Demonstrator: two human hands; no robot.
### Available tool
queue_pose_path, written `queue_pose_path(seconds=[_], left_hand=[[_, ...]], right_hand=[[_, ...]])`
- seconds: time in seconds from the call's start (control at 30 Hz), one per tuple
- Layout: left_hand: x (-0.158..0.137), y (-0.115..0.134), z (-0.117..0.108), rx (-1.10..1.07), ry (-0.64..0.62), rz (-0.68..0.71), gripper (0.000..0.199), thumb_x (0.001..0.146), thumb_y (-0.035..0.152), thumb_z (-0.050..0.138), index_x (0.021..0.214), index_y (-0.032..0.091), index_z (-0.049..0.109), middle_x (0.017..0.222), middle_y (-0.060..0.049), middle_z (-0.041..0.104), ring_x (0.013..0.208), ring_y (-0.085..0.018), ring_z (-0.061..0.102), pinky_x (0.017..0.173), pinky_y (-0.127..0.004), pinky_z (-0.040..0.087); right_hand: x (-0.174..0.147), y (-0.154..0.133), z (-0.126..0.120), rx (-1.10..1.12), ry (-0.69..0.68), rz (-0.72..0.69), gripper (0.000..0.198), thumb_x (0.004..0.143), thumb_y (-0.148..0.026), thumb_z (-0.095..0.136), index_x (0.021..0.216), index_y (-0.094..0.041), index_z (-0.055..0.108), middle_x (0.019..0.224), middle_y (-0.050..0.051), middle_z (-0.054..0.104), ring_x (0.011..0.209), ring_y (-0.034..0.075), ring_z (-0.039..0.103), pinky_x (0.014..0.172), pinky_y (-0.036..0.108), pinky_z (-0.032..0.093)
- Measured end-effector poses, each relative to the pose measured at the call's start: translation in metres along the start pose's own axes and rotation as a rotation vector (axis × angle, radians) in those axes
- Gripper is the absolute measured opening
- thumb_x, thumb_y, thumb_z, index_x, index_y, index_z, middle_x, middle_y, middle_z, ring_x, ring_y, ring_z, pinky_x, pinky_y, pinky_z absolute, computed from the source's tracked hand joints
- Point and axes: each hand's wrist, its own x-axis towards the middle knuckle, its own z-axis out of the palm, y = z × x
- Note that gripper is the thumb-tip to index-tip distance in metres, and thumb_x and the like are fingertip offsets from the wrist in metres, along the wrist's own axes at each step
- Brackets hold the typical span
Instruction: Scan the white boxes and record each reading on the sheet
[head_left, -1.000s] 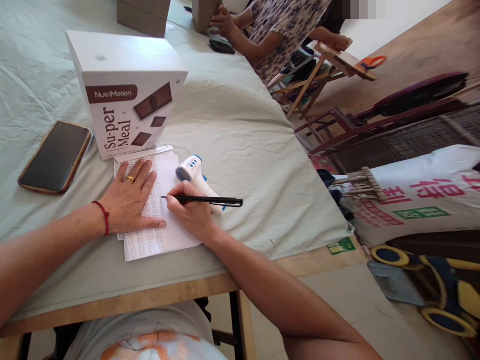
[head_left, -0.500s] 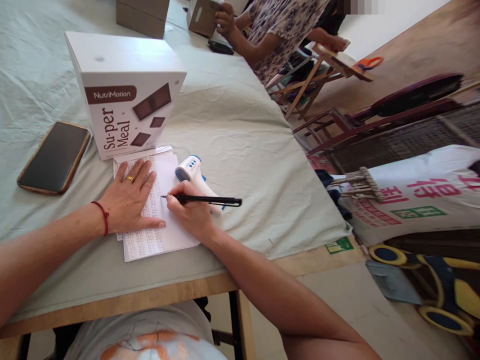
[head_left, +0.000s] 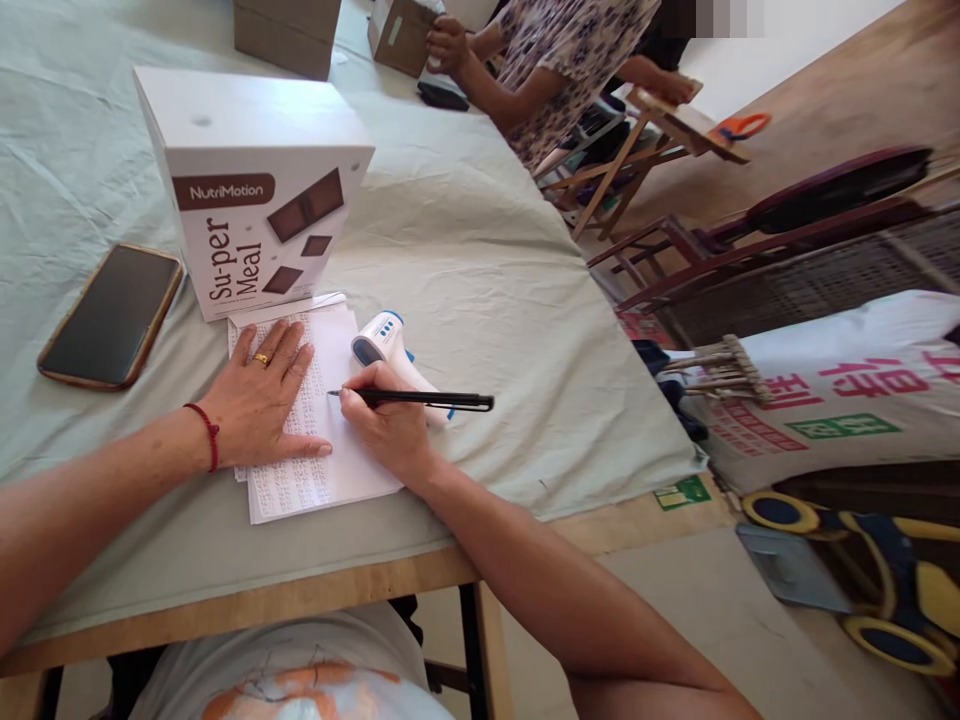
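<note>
My left hand lies flat with fingers spread on a notepad, whose page carries columns of small handwriting. A black pen is pinched in my right hand, its tip at the page just right of the written columns. Beyond my right hand lies a white and blue infrared thermometer, its handle partly hidden by the hand and pen. A white NutriMotion box stands upright behind the notepad. To the left of the box rests a dark-screened phone.
A pale cloth covers the table. Across it, another person's hand touches a small cardboard box, near a larger carton. Right of the table are a printed white sack and a blue and yellow wheeled item.
My right hand and the pen have shifted slightly to the right across the page. My left hand stays flat in the same place on the notepad.
</note>
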Motion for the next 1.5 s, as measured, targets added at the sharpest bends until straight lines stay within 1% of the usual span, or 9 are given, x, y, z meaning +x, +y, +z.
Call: queue_pose_path(seconds=[0.37, 0.57, 0.73, 0.83, 1.0, 1.2, 1.3, 1.4, 1.5], left_hand=[[0.000, 0.000, -0.001, -0.002, 0.000, -0.005, 0.111, 0.083, 0.077, 0.056, 0.151, -0.007, 0.033, 0.159, -0.034, 0.022, 0.150, -0.047, 0.019, 0.120, -0.062, 0.014], [0.000, -0.001, -0.001, -0.018, -0.002, -0.005, 0.110, 0.082, 0.078, 0.054, 0.150, -0.005, 0.035, 0.160, -0.033, 0.023, 0.150, -0.046, 0.019, 0.120, -0.061, 0.012], [0.000, -0.002, 0.000, -0.017, -0.005, 0.000, 0.110, 0.083, 0.079, 0.054, 0.150, -0.006, 0.035, 0.159, -0.033, 0.023, 0.150, -0.046, 0.018, 0.120, -0.061, 0.012], [0.000, -0.002, 0.000, -0.015, -0.006, -0.001, 0.111, 0.082, 0.078, 0.055, 0.150, -0.007, 0.033, 0.159, -0.034, 0.022, 0.151, -0.047, 0.018, 0.120, -0.062, 0.013], [-0.001, -0.004, 0.001, -0.021, 0.024, 0.004, 0.111, 0.082, 0.077, 0.058, 0.150, -0.007, 0.035, 0.159, -0.034, 0.023, 0.150, -0.047, 0.019, 0.120, -0.063, 0.015], [-0.003, -0.007, 0.003, -0.017, 0.055, 0.015, 0.108, 0.081, 0.078, 0.058, 0.149, -0.004, 0.038, 0.158, -0.033, 0.028, 0.150, -0.046, 0.022, 0.120, -0.063, 0.015], [-0.001, -0.003, -0.005, 0.021, 0.042, 0.003, 0.098, 0.082, 0.071, 0.064, 0.144, -0.003, 0.045, 0.156, -0.033, 0.032, 0.148, -0.046, 0.026, 0.119, -0.063, 0.019], [-0.003, 0.009, -0.034, -0.030, 0.051, -0.006, 0.057, 0.088, 0.050, 0.066, 0.118, 0.002, 0.065, 0.135, -0.030, 0.056, 0.130, -0.043, 0.050, 0.109, -0.057, 0.038], [-0.018, 0.027, -0.080, -0.412, 0.101, 0.063, 0.017, 0.094, 0.023, 0.053, 0.092, 0.012, 0.066, 0.091, -0.011, 0.069, 0.083, -0.023, 0.066, 0.079, -0.036, 0.053]], right_hand=[[-0.001, 0.004, 0.001, -0.009, 0.016, -0.060, 0.009, 0.077, -0.023, 0.054, 0.071, -0.026, 0.049, 0.062, -0.003, 0.054, 0.059, 0.016, 0.055, 0.062, 0.033, 0.053], [-0.001, 0.003, -0.005, 0.029, 0.019, -0.182, 0.005, 0.090, -0.023, 0.053, 0.089, -0.025, 0.057, 0.075, -0.001, 0.062, 0.064, 0.016, 0.061, 0.061, 0.031, 0.054], [0.009, 0.014, -0.031, -0.194, -0.178, -0.464, 0.022, 0.098, -0.018, 0.047, 0.113, -0.025, 0.063, 0.099, 0.005, 0.066, 0.093, 0.019, 0.067, 0.081, 0.034, 0.057], [0.012, 0.019, -0.042, -0.376, -0.272, -0.500, 0.036, 0.100, -0.013, 0.039, 0.127, -0.026, 0.060, 0.105, 0.007, 0.064, 0.099, 0.020, 0.065, 0.084, 0.034, 0.056], [0.010, 0.009, -0.044, -0.633, -0.311, -0.542, 0.042, 0.097, -0.005, 0.039, 0.125, -0.023, 0.063, 0.109, 0.011, 0.064, 0.098, 0.023, 0.063, 0.086, 0.039, 0.056], [0.016, 0.004, -0.055, -0.715, -0.110, -0.300, 0.044, 0.088, -0.019, 0.058, 0.132, -0.022, 0.058, 0.121, 0.015, 0.061, 0.107, 0.031, 0.058, 0.092, 0.047, 0.052], [0.019, 0.011, -0.058, -0.765, -0.129, -0.108, 0.055, 0.083, -0.035, 0.067, 0.133, -0.015, 0.055, 0.119, 0.019, 0.060, 0.106, 0.035, 0.058, 0.087, 0.048, 0.053], [0.020, 0.015, -0.057, -0.777, -0.202, -0.006, 0.045, 0.086, -0.040, 0.065, 0.124, -0.017, 0.058, 0.111, 0.016, 0.063, 0.102, 0.032, 0.060, 0.082, 0.043, 0.053], [0.019, 0.014, -0.056, -0.779, -0.204, 0.034, 0.040, 0.088, -0.040, 0.064, 0.120, -0.017, 0.060, 0.110, 0.015, 0.063, 0.103, 0.032, 0.061, 0.080, 0.040, 0.053]])
